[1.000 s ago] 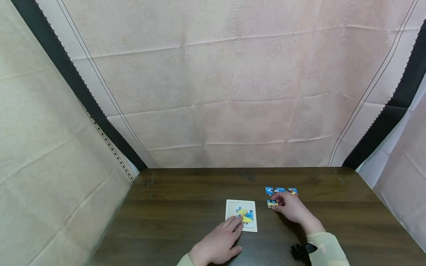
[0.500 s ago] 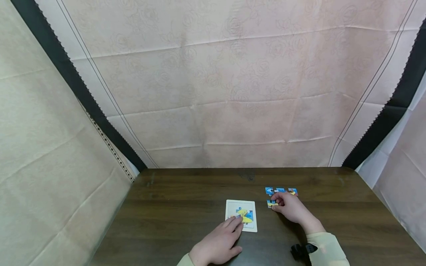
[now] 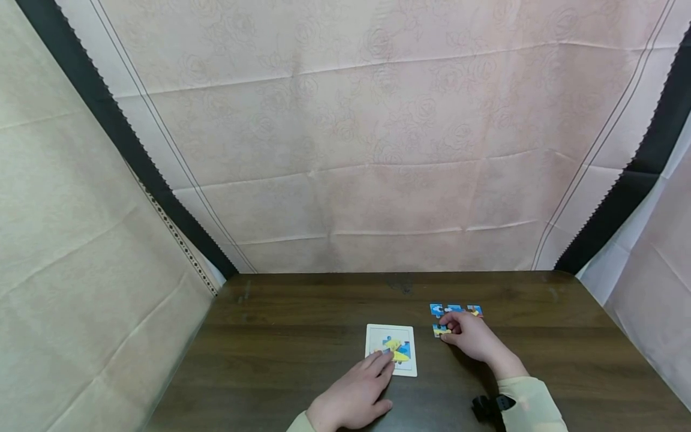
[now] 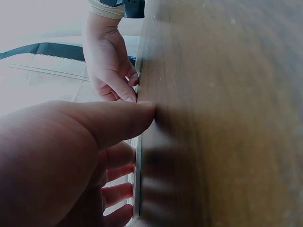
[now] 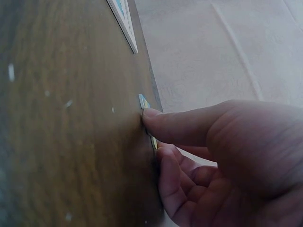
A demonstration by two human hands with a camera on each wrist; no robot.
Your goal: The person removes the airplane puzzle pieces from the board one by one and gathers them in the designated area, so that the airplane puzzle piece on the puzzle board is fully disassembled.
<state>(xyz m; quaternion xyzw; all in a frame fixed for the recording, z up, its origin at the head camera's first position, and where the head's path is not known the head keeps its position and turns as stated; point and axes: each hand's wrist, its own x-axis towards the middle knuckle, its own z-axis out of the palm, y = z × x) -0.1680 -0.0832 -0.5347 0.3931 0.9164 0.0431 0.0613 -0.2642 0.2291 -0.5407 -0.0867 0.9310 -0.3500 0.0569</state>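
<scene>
My left hand lies with extended fingers over the lower left of a white puzzle board. On the board is a partly covered yellow and blue picture. In the left wrist view the fingers of the left hand rest on the board and the thumb reaches past its edge. To the right, my right hand pinches a small blue and yellow puzzle piece low at the tabletop. The right wrist view has this puzzle piece between thumb and curled fingers, which partly hide it.
Behind the right hand, more puzzle pieces lie in a row: two mostly blue ones and a multicoloured one. The dark wooden table ends at a pale cloth curtain. A black wrist camera sits at the right sleeve.
</scene>
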